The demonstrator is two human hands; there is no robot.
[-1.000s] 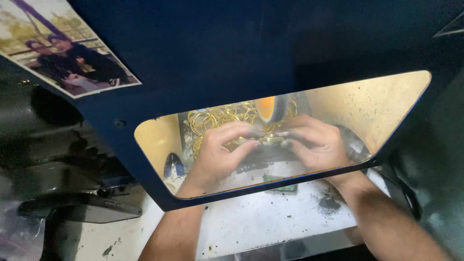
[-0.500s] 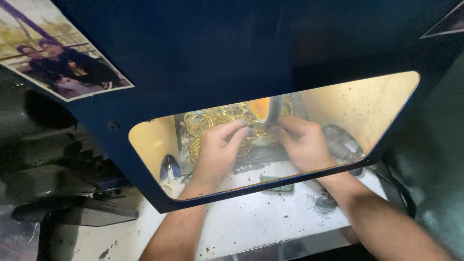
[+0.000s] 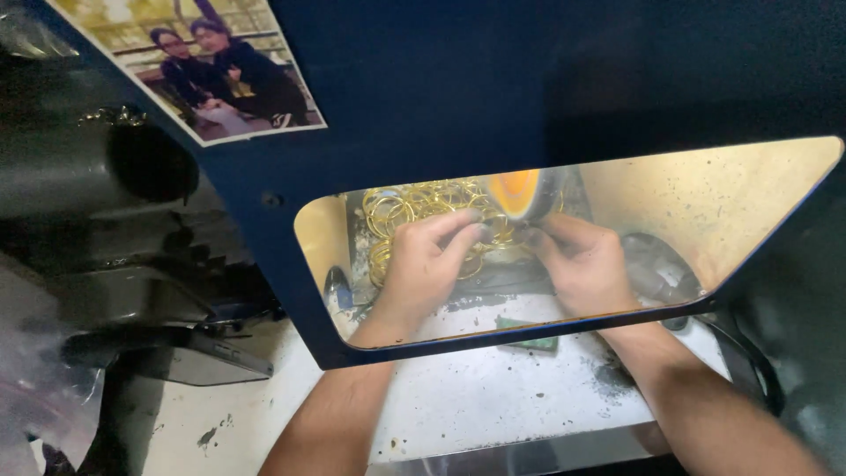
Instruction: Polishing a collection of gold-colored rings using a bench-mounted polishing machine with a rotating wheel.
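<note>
Behind the dark blue guard panel [image 3: 458, 97], seen through its amber window. Left hand [image 3: 423, 264] resting on a heap of thin gold wire rings [image 3: 414, 207], fingers curled together over one. Right hand [image 3: 586, 264] pinching something at the orange-lit wheel [image 3: 518, 192]; grip detail unclear. Probably light, springy, slippery; best held by the rim.

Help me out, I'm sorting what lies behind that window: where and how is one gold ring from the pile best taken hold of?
Probably by the rim: the gold rings are thin open hoops lying flat and overlapping, so a fingertip pinch across the wire of an outer ring suits. Come from the near side, under the blue panel, where the left hand and right hand already reach. The orange wheel stands behind.
</note>
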